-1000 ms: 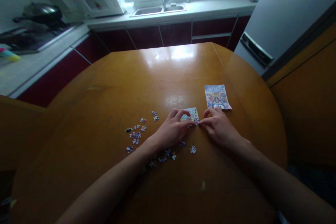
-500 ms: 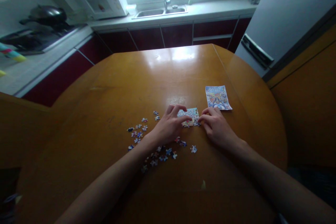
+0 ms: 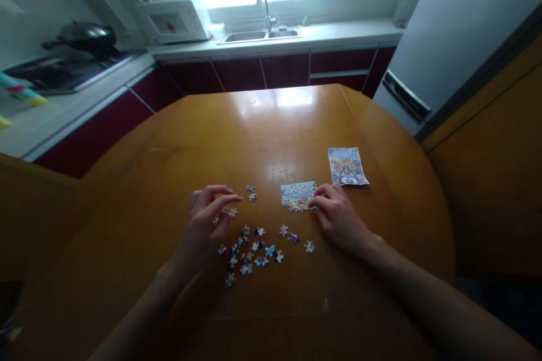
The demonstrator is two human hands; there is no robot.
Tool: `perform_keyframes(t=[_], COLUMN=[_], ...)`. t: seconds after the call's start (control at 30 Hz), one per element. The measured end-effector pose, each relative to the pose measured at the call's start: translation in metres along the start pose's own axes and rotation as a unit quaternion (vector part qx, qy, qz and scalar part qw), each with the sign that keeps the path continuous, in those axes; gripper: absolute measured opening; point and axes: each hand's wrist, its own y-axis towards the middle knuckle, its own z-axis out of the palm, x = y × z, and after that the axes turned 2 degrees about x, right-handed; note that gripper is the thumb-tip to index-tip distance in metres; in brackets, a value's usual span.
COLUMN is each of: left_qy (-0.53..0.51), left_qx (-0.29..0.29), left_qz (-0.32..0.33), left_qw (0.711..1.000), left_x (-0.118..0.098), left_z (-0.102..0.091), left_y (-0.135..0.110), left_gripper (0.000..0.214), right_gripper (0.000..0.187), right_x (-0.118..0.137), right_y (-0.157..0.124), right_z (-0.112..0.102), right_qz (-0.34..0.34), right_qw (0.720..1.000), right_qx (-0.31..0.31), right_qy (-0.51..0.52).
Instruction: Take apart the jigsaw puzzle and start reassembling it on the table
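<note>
A small joined patch of jigsaw puzzle (image 3: 298, 195) lies on the round wooden table (image 3: 237, 141). My right hand (image 3: 339, 218) rests beside it, fingers curled, fingertips touching its right edge. Several loose puzzle pieces (image 3: 254, 248) are scattered in front of me. My left hand (image 3: 206, 228) hovers over the left part of that scatter, fingers spread and bent, thumb and forefinger apart, nothing visibly held. A small printed picture card (image 3: 347, 166) lies to the right of the joined patch.
Beyond the table runs a kitchen counter with a sink and tap (image 3: 265, 31), a white microwave (image 3: 171, 18) and a black pan on the hob (image 3: 87, 36). A grey fridge (image 3: 444, 28) stands at the right. A wooden panel (image 3: 491, 180) borders the table's right side.
My left hand has left the joined patch and swung left over the loose pieces. My right hand stays at the patch's right edge. The view has tilted up slightly.
</note>
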Motion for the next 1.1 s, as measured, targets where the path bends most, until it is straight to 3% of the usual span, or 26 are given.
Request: perform_keyframes(t=[0.17,0.43,0.7,0.87,1.1], left_qy=[-0.007,0.005,0.033,0.045,0.06], left_qx=[0.005,-0.018,-0.034,-0.052,-0.081], left_qz=[-0.042,-0.037,-0.021,-0.045,-0.111], left_qw=[0.999,0.999,0.999,0.997,0.989], left_x=[0.022,0.027,0.035,0.042,0.063], left_z=[0.01,0.006,-0.006,-0.02,-0.034], left_y=[-0.026,-0.025,-0.021,-0.019,-0.022], left_gripper=[0.019,0.015,0.018,0.017,0.018], right_gripper=[0.023,0.024,0.021,0.019,0.016], right_x=[0.01,0.015,0.002,-0.013,-0.023], right_y=[-0.003,-0.005,0.0,0.005,0.002], right_z=[0.004,0.003,-0.008,-0.015,-0.013], right_qz=[-0.006,-0.021,0.015,0.038,0.029], right_qw=[1.0,0.998,0.996,0.993,0.995], right_qx=[0.012,-0.009,-0.078,-0.106,-0.1], right_qy=[0.018,0.054,0.051,0.026,-0.012])
